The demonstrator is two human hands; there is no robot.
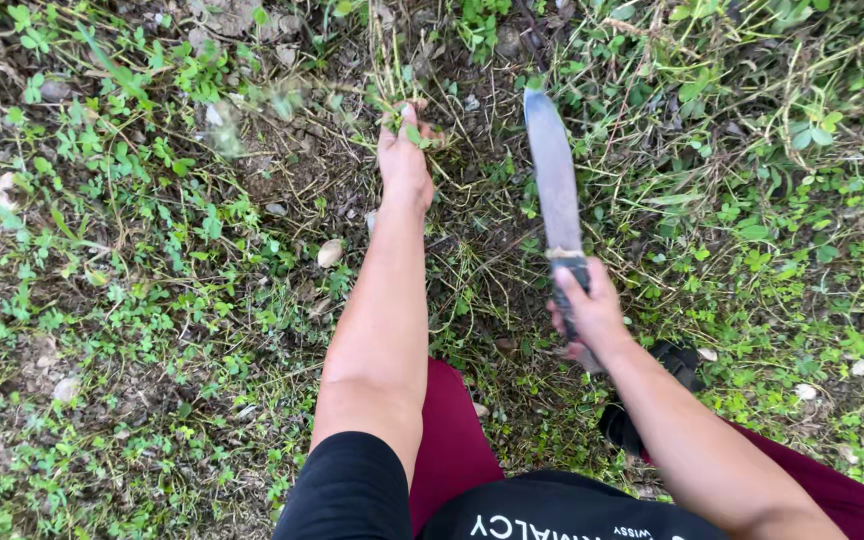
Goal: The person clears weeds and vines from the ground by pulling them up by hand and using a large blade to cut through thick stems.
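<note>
— Black shirt (pixel 552 515) fills the bottom edge, closest of all, and dark red trousers (pixel 452 440) show just past it, between the two bare forearms. What comes after that?

— On the right side, the right hand (pixel 587 310) is wrapped shut around the dark handle of a long knife (pixel 554 175). Its worn, greyish blade points up and away from the person, tip out over the weeds, held above the ground and slightly tilted to the left. Whether the tip touches anything cannot be told.

— And under that wrist?

— One dark shoe (pixel 677 362) shows partly, just beside the right forearm, resting on the ground.

— Where is the other arm?

— It stretches straight out, farther than the knife hand. The left hand (pixel 404 155) is closed in a fist on a tuft of thin green stems (pixel 392 75), gripping them low near the soil; the stems rise beyond the knuckles. Knife and tuft are near each other but apart, blade to the right of the fist.

— And the ground around?

— Low leafy weeds (pixel 132 230) cover most of it, thicker to the left and right, with a patch of bare soil and dry straw (pixel 302 170) by the fist. A pale stone (pixel 329 252) lies just left of the left forearm, and more small pale stones are scattered about.
</note>
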